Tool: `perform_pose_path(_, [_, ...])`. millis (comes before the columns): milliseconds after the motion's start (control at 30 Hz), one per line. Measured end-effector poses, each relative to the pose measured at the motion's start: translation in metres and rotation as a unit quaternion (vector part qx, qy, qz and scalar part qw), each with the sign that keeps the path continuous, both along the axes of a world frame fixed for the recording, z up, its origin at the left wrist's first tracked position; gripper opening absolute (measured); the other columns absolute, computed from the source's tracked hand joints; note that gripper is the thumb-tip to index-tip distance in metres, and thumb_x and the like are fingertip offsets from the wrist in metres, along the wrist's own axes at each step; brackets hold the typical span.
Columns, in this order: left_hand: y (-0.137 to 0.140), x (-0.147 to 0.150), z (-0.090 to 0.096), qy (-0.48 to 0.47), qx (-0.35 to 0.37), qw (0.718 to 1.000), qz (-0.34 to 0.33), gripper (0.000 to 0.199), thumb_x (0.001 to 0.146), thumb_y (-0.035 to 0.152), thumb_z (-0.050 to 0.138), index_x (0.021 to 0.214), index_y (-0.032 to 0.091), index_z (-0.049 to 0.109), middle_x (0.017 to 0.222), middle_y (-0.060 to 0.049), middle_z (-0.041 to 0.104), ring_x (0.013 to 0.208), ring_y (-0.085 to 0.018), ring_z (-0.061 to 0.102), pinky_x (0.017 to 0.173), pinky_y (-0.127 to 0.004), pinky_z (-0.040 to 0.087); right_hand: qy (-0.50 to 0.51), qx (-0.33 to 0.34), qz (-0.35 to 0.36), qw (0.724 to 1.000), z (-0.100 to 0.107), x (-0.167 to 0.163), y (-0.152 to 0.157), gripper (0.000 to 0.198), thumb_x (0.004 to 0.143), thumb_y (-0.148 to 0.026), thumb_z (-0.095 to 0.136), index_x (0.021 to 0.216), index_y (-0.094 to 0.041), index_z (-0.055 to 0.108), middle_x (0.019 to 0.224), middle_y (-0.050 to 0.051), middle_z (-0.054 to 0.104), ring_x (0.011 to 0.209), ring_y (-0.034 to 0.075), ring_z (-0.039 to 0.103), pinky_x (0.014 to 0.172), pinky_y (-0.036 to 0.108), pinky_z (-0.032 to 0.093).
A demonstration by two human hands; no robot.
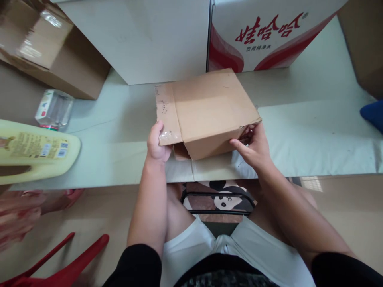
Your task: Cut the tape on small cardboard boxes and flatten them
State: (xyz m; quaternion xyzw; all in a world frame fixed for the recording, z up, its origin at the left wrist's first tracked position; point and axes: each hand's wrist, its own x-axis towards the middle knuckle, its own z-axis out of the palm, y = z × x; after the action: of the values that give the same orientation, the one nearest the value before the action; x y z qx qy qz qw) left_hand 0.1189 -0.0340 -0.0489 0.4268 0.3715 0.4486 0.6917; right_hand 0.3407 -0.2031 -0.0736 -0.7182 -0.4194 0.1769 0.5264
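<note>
A brown cardboard box (214,109) is held between both hands over the front part of the covered table. Its left flap sticks out, with torn tape along the edge. My left hand (158,141) grips this flap, thumb on top and fingers hidden underneath. At the box's right end, my right hand (253,145) is closed on the near corner, the thumb lying along the front side and the other fingers partly hidden behind the edge. Under the right side of the box, a whitish piece (241,162) shows on the table; its kind is unclear.
Behind stand a white box (143,40) and a white carton with red lettering (263,36). To the left are a taped cardboard box (66,59), a clear bottle (55,108) and a yellow jug (38,151). A blue object (372,114) lies at the right edge.
</note>
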Motion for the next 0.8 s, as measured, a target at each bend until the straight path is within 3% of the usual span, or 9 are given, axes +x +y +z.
perform_pose_path(133, [0.0, 0.0, -0.002, -0.011, -0.024, 0.999, -0.034, 0.05, 0.075, 0.066, 0.069, 0.094, 0.021, 0.07, 0.11, -0.011, 0.075, 0.13, -0.036, 0.062, 0.098, -0.046, 0.058, 0.052, 0.003, -0.004, 0.999, 0.005, -0.001, 0.0, 0.064, 0.076, -0.059, 0.077, 0.124, -0.025, 0.051, 0.113, 0.008, 0.065, 0.085, 0.018, 0.064, 0.076, 0.037, 0.057])
perform_pose_path(233, [0.003, 0.0, -0.007, 0.013, -0.004, 1.0, 0.014, 0.047, 0.076, 0.065, 0.069, 0.091, 0.021, 0.069, 0.104, -0.011, 0.075, 0.125, -0.035, 0.065, 0.095, -0.045, 0.06, 0.082, 0.034, -0.006, 0.996, 0.01, -0.003, -0.001, 0.051, 0.078, -0.058, 0.074, 0.111, -0.024, 0.056, 0.102, 0.005, 0.066, 0.083, 0.018, 0.064, 0.075, 0.035, 0.056])
perform_pose_path(300, [0.004, -0.001, -0.009, 0.031, 0.009, 0.998, 0.052, 0.042, 0.076, 0.062, 0.071, 0.086, 0.021, 0.068, 0.094, -0.009, 0.074, 0.116, -0.032, 0.069, 0.09, -0.042, 0.061, 0.094, 0.057, -0.017, 0.994, 0.013, -0.003, -0.001, 0.043, 0.083, -0.062, 0.067, 0.1, -0.024, 0.059, 0.09, 0.003, 0.064, 0.076, 0.017, 0.061, 0.07, 0.033, 0.053])
perform_pose_path(367, [0.003, -0.003, -0.008, 0.056, 0.023, 0.997, 0.047, 0.04, 0.078, 0.06, 0.072, 0.081, 0.021, 0.067, 0.08, -0.007, 0.071, 0.101, -0.029, 0.073, 0.08, -0.039, 0.062, 0.106, 0.074, -0.046, 0.991, 0.014, -0.001, 0.0, 0.042, 0.087, -0.065, 0.06, 0.089, -0.023, 0.059, 0.08, 0.002, 0.06, 0.071, 0.016, 0.057, 0.065, 0.031, 0.05])
perform_pose_path(533, [-0.001, -0.005, -0.005, 0.107, 0.002, 0.992, -0.065, 0.051, 0.079, 0.068, 0.068, 0.062, 0.022, 0.057, 0.052, -0.005, 0.055, 0.061, -0.024, 0.068, 0.054, -0.035, 0.054, 0.159, 0.07, -0.108, 0.979, 0.008, 0.004, 0.001, 0.042, 0.088, -0.059, 0.059, 0.071, -0.022, 0.053, 0.065, 0.0, 0.048, 0.061, 0.015, 0.051, 0.059, 0.029, 0.043])
perform_pose_path(667, [0.012, -0.002, -0.007, 0.055, 0.012, 0.998, -0.024, 0.039, 0.081, 0.06, 0.062, 0.076, 0.021, 0.066, 0.068, -0.006, 0.066, 0.081, -0.027, 0.073, 0.07, -0.038, 0.059, 0.198, 0.07, -0.099, 0.973, 0.007, 0.006, 0.0, 0.039, 0.086, -0.057, 0.062, 0.07, -0.022, 0.052, 0.058, -0.003, 0.044, 0.049, 0.012, 0.042, 0.051, 0.029, 0.038])
perform_pose_path(733, [0.02, -0.002, -0.01, 0.082, 0.058, 0.995, 0.017, 0.03, 0.073, 0.049, 0.072, 0.087, 0.022, 0.07, 0.088, -0.006, 0.075, 0.096, -0.025, 0.072, 0.084, -0.037, 0.059, 0.189, 0.086, -0.084, 0.975, 0.009, 0.006, -0.002, 0.04, 0.086, -0.059, 0.06, 0.069, -0.023, 0.051, 0.056, -0.003, 0.042, 0.046, 0.012, 0.04, 0.048, 0.029, 0.038])
perform_pose_path(800, [0.024, -0.003, -0.013, 0.123, 0.114, 0.985, 0.035, 0.038, 0.06, 0.038, 0.086, 0.09, 0.022, 0.069, 0.104, -0.004, 0.076, 0.109, -0.024, 0.068, 0.098, -0.036, 0.054, 0.175, 0.098, -0.061, 0.978, 0.012, 0.007, -0.004, 0.043, 0.086, -0.061, 0.059, 0.067, -0.024, 0.049, 0.053, -0.003, 0.042, 0.044, 0.013, 0.04, 0.046, 0.029, 0.037])
